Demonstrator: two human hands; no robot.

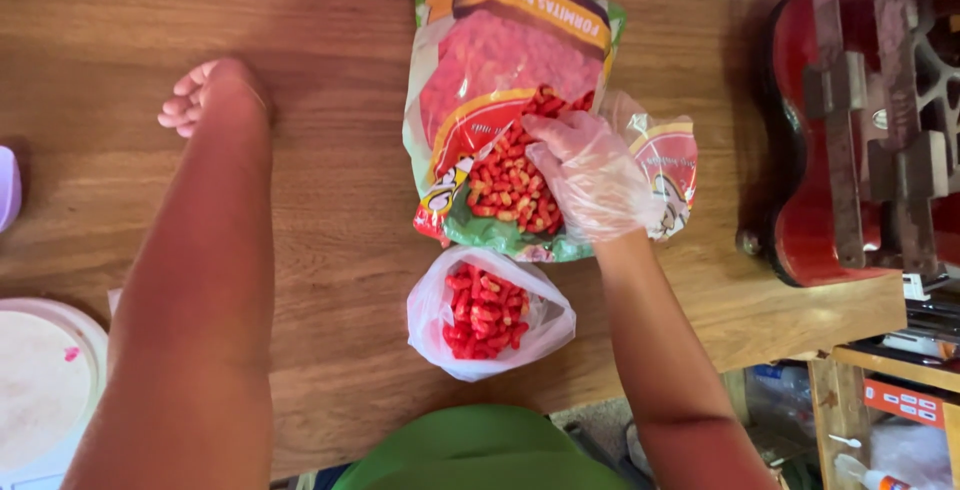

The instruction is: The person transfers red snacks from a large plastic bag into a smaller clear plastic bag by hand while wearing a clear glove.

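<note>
The right hand (592, 176), in a thin clear glove, is digging into the big torn bag of red candies (505, 100), its grip closing on some. The small clear plastic bag (488, 314), at six o'clock from it on the wooden worktop (330, 150), is looking half full. The left hand (205, 95) is resting flat, holding nothing.

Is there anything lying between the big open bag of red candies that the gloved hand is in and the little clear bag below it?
Nothing visible does. The gloved right hand rests in the mouth of the large candy bag, and the small clear bag sits just below it, open on top. Only a narrow strip of bare wooden table separates them.
</note>
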